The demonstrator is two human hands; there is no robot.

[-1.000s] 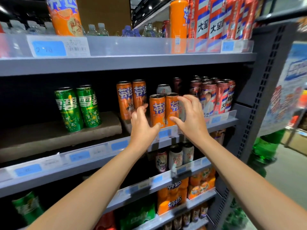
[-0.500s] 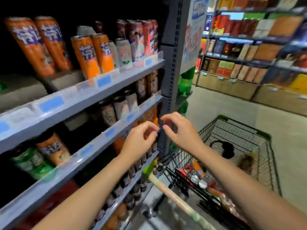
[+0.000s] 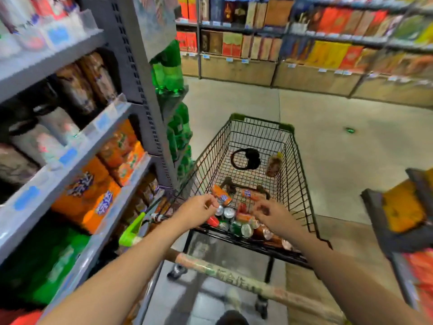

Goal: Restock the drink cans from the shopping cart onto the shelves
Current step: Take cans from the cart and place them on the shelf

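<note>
Both bare hands have swung away from the grey metal shelves (image 3: 70, 160) and now hover over the black wire shopping cart (image 3: 297, 160). Left hand (image 3: 199, 211) hangs above the near-left corner, fingers loosely curled, holding nothing. Right hand (image 3: 271, 215) is just over the heap of mixed drink cans (image 3: 236, 222) lying at the cart's near end, fingers loosely bent and seemingly empty, though blur makes this uncertain. An orange soda can (image 3: 221, 195) lies on its side just beyond the left hand.
</note>
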